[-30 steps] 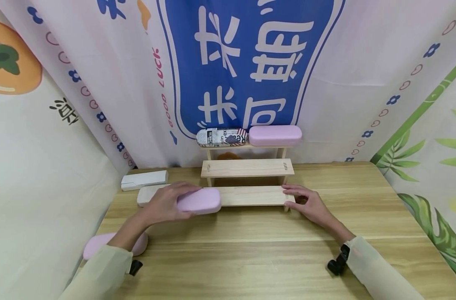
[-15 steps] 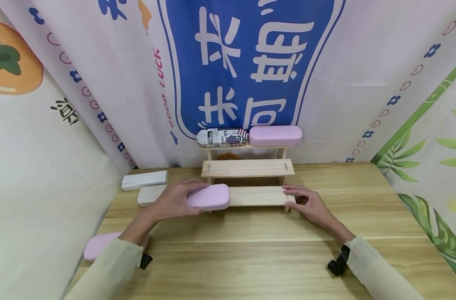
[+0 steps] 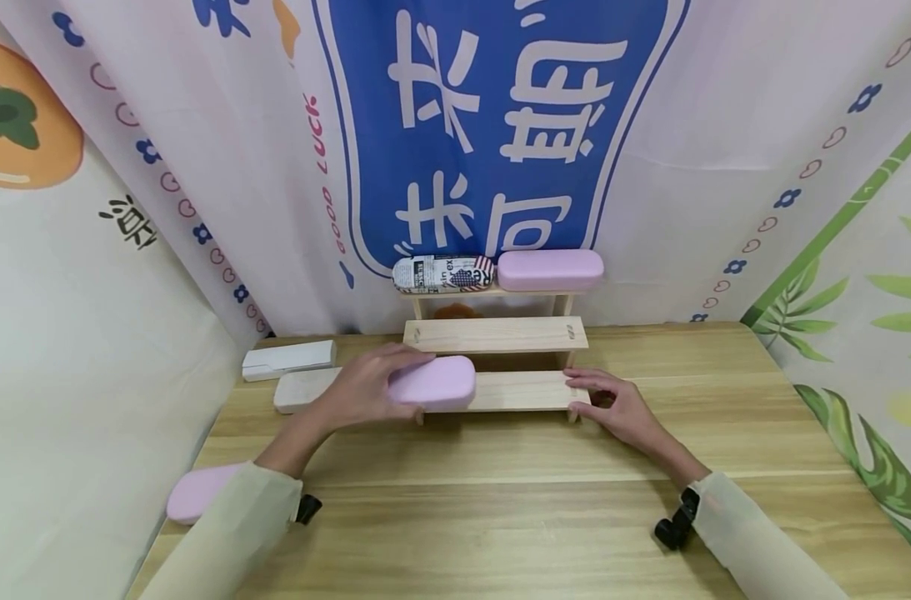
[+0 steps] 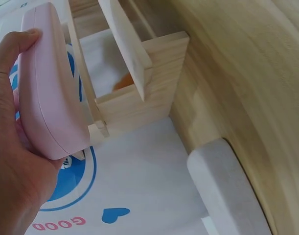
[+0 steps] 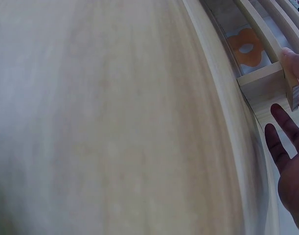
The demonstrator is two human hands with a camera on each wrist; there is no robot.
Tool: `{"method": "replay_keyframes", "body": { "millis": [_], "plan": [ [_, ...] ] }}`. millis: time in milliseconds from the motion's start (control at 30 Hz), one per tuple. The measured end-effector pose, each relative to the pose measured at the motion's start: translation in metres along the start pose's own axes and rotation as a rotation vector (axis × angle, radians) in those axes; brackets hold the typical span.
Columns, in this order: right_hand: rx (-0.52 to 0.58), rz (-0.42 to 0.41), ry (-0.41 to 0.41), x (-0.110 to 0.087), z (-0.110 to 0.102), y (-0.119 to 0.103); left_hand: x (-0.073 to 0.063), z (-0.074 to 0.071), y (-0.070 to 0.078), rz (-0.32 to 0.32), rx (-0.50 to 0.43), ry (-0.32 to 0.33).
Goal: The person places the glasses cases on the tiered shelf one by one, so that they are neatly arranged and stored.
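Note:
In the head view my left hand (image 3: 365,387) grips a pink glasses case (image 3: 434,382) by its left end, thumb on the near side. The case is held over the left part of the lowest step of a three-tier wooden stand (image 3: 523,390). The left wrist view shows the same pink case (image 4: 51,88) raised off the step. My right hand (image 3: 623,410) holds the right end of that lowest step between thumb and fingers. On the top tier sit a newspaper-print glasses case (image 3: 443,275) and, to its right, another pink case (image 3: 550,271).
A white case (image 3: 288,360) lies at the back left of the wooden table (image 3: 545,517). In front of it is a pale grey case (image 3: 301,390), partly behind my left hand. Another pink case (image 3: 200,492) lies near the left edge, partly covered by my sleeve. Printed curtains enclose the table.
My left hand has carried the pink case rightward and a little farther back, over the lowest step. The right hand has stayed at the step's right end.

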State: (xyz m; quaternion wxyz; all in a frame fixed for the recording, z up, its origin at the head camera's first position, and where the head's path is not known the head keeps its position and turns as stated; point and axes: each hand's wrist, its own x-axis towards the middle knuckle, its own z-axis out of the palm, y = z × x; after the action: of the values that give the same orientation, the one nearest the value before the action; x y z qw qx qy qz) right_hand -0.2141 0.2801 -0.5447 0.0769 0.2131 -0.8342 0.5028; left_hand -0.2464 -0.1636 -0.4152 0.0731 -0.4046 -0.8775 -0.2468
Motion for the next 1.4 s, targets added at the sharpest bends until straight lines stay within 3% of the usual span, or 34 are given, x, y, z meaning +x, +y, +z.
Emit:
{"method": "replay_keyframes", "body": {
  "millis": [633,1033,1400],
  "plan": [
    [-0.002,-0.026,0.011,0.000,0.001,0.002,0.042,0.006,0.010,0.038,0.027,0.018],
    [0.015,-0.019,0.007,0.000,0.001,0.001,0.066,0.012,0.021,-0.016,-0.022,-0.004],
    [0.009,-0.009,0.003,0.000,0.001,0.001,0.079,0.021,0.025,-0.031,-0.026,-0.005]
  ]
}}
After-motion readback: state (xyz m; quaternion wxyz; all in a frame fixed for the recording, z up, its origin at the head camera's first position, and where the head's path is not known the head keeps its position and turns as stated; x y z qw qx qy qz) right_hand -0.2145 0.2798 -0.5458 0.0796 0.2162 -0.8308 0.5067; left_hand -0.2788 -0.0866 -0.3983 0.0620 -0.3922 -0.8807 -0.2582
